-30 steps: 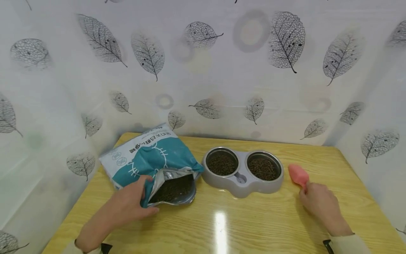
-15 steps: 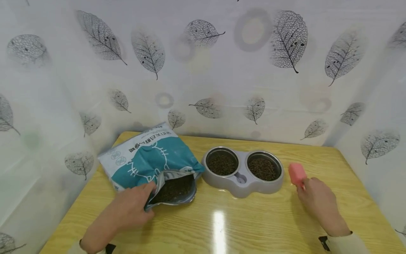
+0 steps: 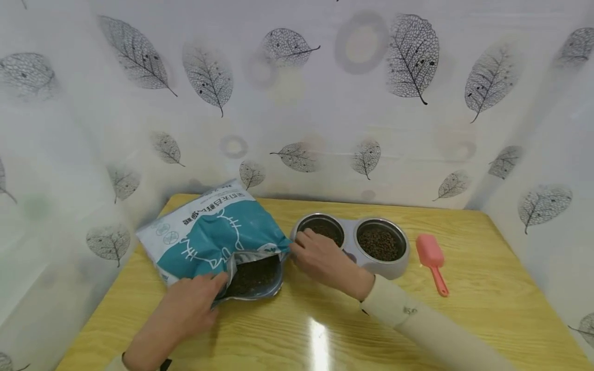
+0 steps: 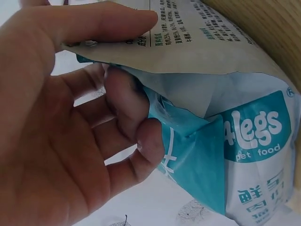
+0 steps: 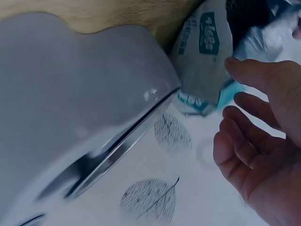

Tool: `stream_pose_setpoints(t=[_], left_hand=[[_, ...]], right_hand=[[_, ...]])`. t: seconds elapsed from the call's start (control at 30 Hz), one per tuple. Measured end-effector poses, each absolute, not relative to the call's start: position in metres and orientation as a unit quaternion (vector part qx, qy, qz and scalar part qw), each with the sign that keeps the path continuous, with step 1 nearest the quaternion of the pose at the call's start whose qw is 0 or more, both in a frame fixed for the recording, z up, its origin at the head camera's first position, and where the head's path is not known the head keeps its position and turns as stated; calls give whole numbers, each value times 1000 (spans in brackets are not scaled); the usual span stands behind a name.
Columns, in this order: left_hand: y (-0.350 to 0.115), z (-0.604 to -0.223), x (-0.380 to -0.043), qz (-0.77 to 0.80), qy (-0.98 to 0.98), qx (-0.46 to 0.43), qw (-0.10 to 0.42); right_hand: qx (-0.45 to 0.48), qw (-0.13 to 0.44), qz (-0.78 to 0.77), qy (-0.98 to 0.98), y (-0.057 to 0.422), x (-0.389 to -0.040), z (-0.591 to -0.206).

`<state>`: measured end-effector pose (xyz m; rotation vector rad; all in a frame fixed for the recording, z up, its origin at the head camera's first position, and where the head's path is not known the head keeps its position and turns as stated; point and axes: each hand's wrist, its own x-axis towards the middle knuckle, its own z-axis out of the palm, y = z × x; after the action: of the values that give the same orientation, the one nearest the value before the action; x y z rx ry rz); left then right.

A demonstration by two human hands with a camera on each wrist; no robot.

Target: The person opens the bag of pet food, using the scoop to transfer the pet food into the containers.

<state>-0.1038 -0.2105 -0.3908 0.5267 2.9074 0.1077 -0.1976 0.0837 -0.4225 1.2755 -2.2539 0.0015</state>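
Observation:
A teal and white pet food bag lies on its side, its mouth facing the front with brown kibble inside. My left hand grips the left edge of that mouth; the left wrist view has the thumb on one side of the film and curled fingers on the other. My right hand is at the bag's right corner, in front of the left bowl. In the right wrist view its thumb and loosely bent fingers stand apart near the bag, with nothing clearly held. Whether they touch the film, I cannot tell.
A grey double feeder with two metal bowls of kibble stands right of the bag, partly behind my right hand. Farther right a pink scoop lies on the wooden table. A leaf-patterned curtain hangs behind and at the sides.
My right hand has let go of the pink scoop, leaving it on the table, and has moved left to the bag's corner. My left hand still grips the bag's mouth.

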Motion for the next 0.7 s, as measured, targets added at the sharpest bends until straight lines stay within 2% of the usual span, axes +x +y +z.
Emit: stream_pose_setpoints(t=[0.13, 0.27, 0.43, 0.57, 0.63, 0.7], left_hand=[[-209, -393, -101, 31, 982, 170, 72], [-209, -396, -97, 14, 980, 194, 39], [-215, -395, -96, 29, 970, 238, 32], [-227, -381, -96, 78, 963, 259, 21], [-235, -367, -94, 103, 960, 260, -10], [-244, -350, -92, 116, 955, 266, -67]], right_hand=[[484, 278, -109, -822, 60, -205, -425], [497, 271, -152, -810, 51, -208, -428], [522, 230, -129, -811, 52, -214, -429], [519, 201, -72, -828, 57, -221, -414], [520, 195, -27, -831, 60, -225, -398], [519, 189, 22, -833, 60, -230, -378]])
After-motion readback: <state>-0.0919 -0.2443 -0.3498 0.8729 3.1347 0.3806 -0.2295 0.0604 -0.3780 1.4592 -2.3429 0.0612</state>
